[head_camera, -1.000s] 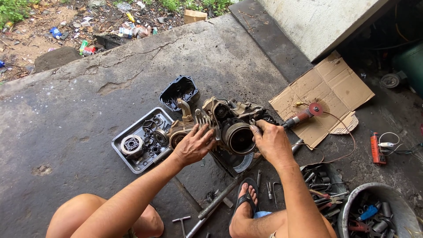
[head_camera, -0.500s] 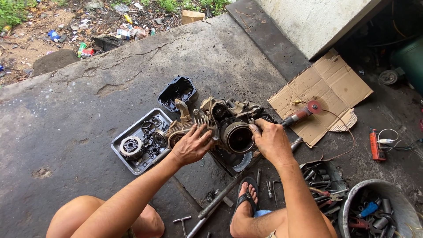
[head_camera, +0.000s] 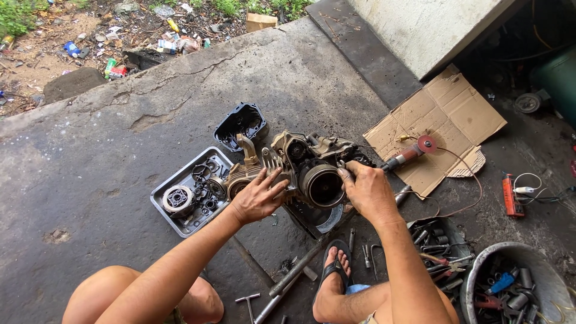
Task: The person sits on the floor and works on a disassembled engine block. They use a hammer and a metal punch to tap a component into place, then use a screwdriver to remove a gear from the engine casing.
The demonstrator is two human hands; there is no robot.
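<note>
Hardly anything has moved since before: left hand [head_camera: 259, 197] still lies spread flat on the grimy brown metal engine case [head_camera: 303, 168], right hand [head_camera: 366, 191] grips its right edge, just right of the grey parts tray [head_camera: 174, 180].

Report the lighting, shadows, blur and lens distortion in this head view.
Head view: soft, even daylight on the concrete floor, no hard shadows or glare; the upper right corner beyond the cardboard sheet falls into deep shade; left hand, right hand and engine are sharp; wide-angle bending shows toward the edges.
</note>
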